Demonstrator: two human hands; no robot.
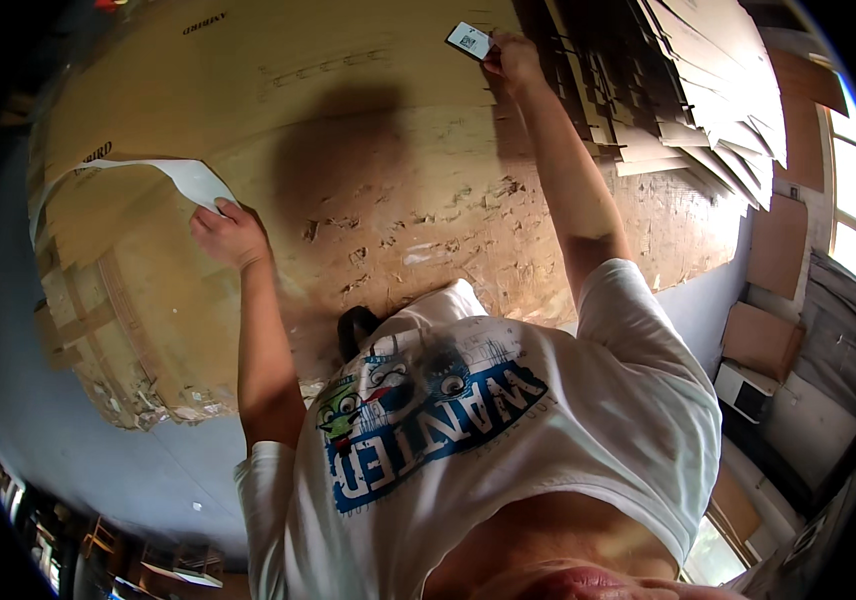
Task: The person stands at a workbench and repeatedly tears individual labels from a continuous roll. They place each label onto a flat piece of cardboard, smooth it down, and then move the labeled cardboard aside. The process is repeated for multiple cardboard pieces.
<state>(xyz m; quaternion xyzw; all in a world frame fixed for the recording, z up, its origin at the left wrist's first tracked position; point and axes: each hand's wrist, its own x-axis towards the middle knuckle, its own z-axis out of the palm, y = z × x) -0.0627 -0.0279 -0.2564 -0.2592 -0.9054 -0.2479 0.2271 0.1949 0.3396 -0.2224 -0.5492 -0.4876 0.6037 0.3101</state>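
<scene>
Gripped in my left hand (230, 236) is the end of a long white paper strip (186, 175), which arcs away over the table's left edge. My right hand (515, 62), reaching farther forward, pinches a small white label with a printed code (469, 41); a dark edge shows along its border. Under both hands spreads a large flat brown cardboard sheet (213, 85) with dark print. Its near part gives way to a worn, scuffed cardboard table covering (448, 225). Whether the label touches the cardboard sheet, I cannot tell.
A stack of flat cardboard pieces (713, 85) fans out at the far right of the table. Tape and torn patches mark the covering's front left corner (138, 385). Grey floor (173, 480) runs along the left. Boxes (760, 340) stand by the wall at right, below a window.
</scene>
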